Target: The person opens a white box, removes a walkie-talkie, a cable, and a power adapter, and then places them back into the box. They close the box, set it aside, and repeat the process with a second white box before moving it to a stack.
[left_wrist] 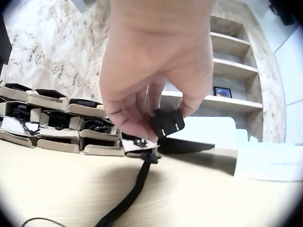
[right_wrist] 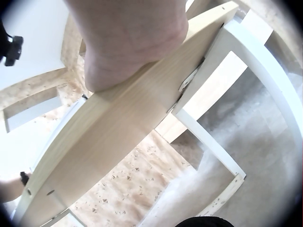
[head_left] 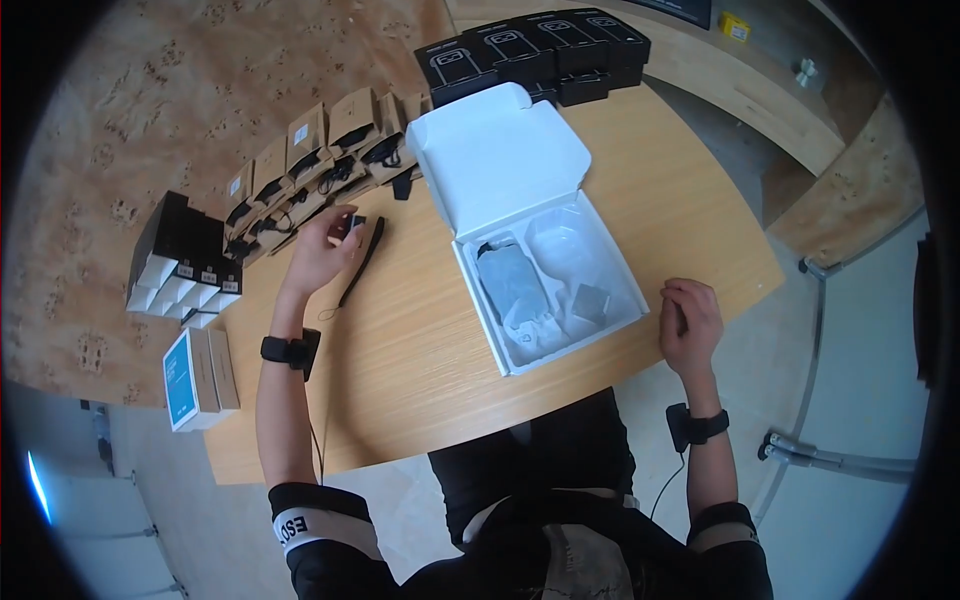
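My left hand (head_left: 318, 255) pinches a small black power plug (left_wrist: 166, 123) between thumb and fingers, above the table's left side. Two flat metal prongs show on the plug's near face in the left wrist view. Below that hand a black wrist strap (head_left: 363, 262) with a thin cord loop lies on the wood. My right hand (head_left: 692, 328) rests loosely curled at the table's near right edge, holding nothing. Between the hands stands an open white box (head_left: 505, 358), its lid tipped back. Inside it lie a bagged grey-blue device (head_left: 511, 280) and a small grey square (head_left: 591, 303) in a clear tray.
Brown cartons (head_left: 305, 140) holding black cables line the table's far left. Black-and-white boxes (head_left: 180, 255) are stacked left of them, with blue-and-white boxes (head_left: 190, 380) nearer. Several black boxes (head_left: 530, 50) stand along the back edge. The curved wooden table (head_left: 690, 190) extends to the right.
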Available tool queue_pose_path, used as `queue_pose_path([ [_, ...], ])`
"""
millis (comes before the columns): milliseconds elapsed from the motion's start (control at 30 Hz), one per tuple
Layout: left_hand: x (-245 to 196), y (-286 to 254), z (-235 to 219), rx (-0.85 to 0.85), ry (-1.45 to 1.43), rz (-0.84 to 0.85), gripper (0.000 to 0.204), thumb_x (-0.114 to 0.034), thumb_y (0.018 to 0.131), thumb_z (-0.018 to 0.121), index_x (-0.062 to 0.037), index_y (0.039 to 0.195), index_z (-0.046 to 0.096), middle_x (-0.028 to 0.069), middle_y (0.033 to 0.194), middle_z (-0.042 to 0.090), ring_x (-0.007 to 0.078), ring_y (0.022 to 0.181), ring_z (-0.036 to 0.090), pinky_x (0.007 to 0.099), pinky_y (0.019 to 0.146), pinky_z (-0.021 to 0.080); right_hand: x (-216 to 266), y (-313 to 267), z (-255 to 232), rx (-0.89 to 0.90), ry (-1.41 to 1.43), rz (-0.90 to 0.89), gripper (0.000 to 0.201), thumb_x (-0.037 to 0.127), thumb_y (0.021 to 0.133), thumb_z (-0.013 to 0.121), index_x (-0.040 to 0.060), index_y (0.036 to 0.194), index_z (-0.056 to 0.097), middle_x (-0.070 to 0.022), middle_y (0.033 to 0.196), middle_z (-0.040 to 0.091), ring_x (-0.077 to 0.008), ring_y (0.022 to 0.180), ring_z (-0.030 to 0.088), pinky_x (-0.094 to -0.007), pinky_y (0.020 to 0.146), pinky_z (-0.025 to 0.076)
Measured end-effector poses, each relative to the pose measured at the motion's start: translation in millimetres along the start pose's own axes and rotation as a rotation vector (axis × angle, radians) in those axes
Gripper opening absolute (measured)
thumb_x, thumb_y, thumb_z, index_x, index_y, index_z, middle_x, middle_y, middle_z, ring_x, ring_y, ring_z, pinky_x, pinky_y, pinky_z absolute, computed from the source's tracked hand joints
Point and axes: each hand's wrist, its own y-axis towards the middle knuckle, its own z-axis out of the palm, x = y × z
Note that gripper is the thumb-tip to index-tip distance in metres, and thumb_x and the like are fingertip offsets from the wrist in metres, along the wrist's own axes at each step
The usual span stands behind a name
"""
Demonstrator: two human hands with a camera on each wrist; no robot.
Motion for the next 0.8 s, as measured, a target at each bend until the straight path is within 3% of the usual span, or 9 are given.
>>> queue_pose_path([
  [100, -24, -11, -6, 0.160, 0.231, 0.030, 0.038, -0.019, 0.088, 0.073, 0.0022, 0.119, 0.066, 0.0188, 0.089, 0.071, 0.0273, 0.080, 0.070, 0.0375, 0.076, 0.055, -1, 1, 0, -0.007, -0.004, -0.012, 0.014, -0.003, 0.080, 0.068, 0.0037, 0.092, 0.071, -0.0096, 0.101, 0.071, -0.0313, 0.096, 0.066, -0.0383, 0.082, 0.054],
  [233, 1, -4, 4, 0.319, 0.466, -0.021, 0.046, -0.023, 0.079, 0.076, 0.0067, 0.111, 0.065, 0.0234, 0.093, 0.070, 0.0362, 0.088, 0.069, 0.0421, 0.081, 0.055, -1, 0, 2, -0.016, -0.005, -0.015, 0.014, -0.004, 0.080, 0.068, 0.0036, 0.091, 0.071, -0.0097, 0.101, 0.071, -0.0314, 0.096, 0.066, -0.0383, 0.083, 0.054],
  [367, 16, -10, 26, 0.168, 0.464, -0.032, 0.042, -0.025, 0.075, 0.075, 0.0044, 0.104, 0.066, 0.0239, 0.098, 0.070, 0.0376, 0.093, 0.069, 0.0430, 0.084, 0.055, 0, -1, 1, -0.022, -0.010, -0.016, 0.014, -0.004, 0.080, 0.068, 0.0035, 0.091, 0.071, -0.0097, 0.101, 0.071, -0.0311, 0.096, 0.066, -0.0384, 0.082, 0.054],
  [467, 22, -1, 25, 0.250, 0.520, -0.181, 0.045, -0.023, 0.073, 0.076, 0.0043, 0.107, 0.065, 0.0233, 0.095, 0.071, 0.0377, 0.094, 0.069, 0.0441, 0.083, 0.055, -1, 0, 1, -0.018, -0.005, -0.004, 0.014, -0.004, 0.079, 0.068, 0.0035, 0.091, 0.071, -0.0099, 0.101, 0.071, -0.0309, 0.096, 0.066, -0.0383, 0.082, 0.054],
  [600, 26, 3, 26, 0.306, 0.569, -0.164, 0.047, -0.020, 0.071, 0.077, 0.0034, 0.109, 0.063, 0.0240, 0.091, 0.071, 0.0367, 0.091, 0.070, 0.0436, 0.080, 0.055, -3, -2, 1, -0.027, 0.003, -0.010, 0.014, -0.003, 0.079, 0.068, 0.0037, 0.091, 0.071, -0.0098, 0.101, 0.071, -0.0309, 0.096, 0.066, -0.0383, 0.082, 0.054],
  [667, 15, 2, 18, 0.328, 0.340, -0.183, 0.037, -0.013, 0.074, 0.074, -0.0006, 0.106, 0.061, 0.0158, 0.079, 0.068, 0.0273, 0.076, 0.068, 0.0381, 0.068, 0.053, -3, -1, 1, -0.036, 0.001, -0.007, 0.014, -0.003, 0.078, 0.068, 0.0037, 0.091, 0.071, -0.0096, 0.101, 0.071, -0.0308, 0.096, 0.066, -0.0383, 0.082, 0.054],
  [700, 8, 0, 15, 0.335, 0.346, -0.170, 0.037, -0.013, 0.074, 0.074, -0.0006, 0.106, 0.061, 0.0158, 0.079, 0.068, 0.0273, 0.076, 0.068, 0.0381, 0.068, 0.053, -2, 0, 0, -0.031, 0.003, -0.010, 0.014, -0.003, 0.078, 0.068, 0.0039, 0.091, 0.071, -0.0093, 0.101, 0.071, -0.0306, 0.096, 0.066, -0.0383, 0.081, 0.054],
  [767, -28, -4, 2, 0.330, -0.404, -0.329, 0.021, -0.007, 0.081, 0.070, -0.0054, 0.099, 0.059, 0.0043, 0.074, 0.061, 0.0138, 0.066, 0.060, 0.0287, 0.059, 0.047, 0, -1, 1, -0.036, -0.006, 0.008, 0.015, -0.003, 0.078, 0.068, 0.0041, 0.091, 0.071, -0.0089, 0.101, 0.071, -0.0304, 0.096, 0.067, -0.0382, 0.081, 0.054],
  [800, -69, -7, 2, 0.320, -0.485, -0.201, 0.017, -0.005, 0.085, 0.068, -0.0065, 0.099, 0.058, 0.0013, 0.075, 0.058, 0.0101, 0.064, 0.056, 0.0257, 0.057, 0.044, 2, -1, 3, -0.045, 0.002, 0.020, 0.014, -0.002, 0.078, 0.068, 0.0043, 0.090, 0.071, -0.0085, 0.101, 0.071, -0.0301, 0.096, 0.067, -0.0381, 0.081, 0.054],
])
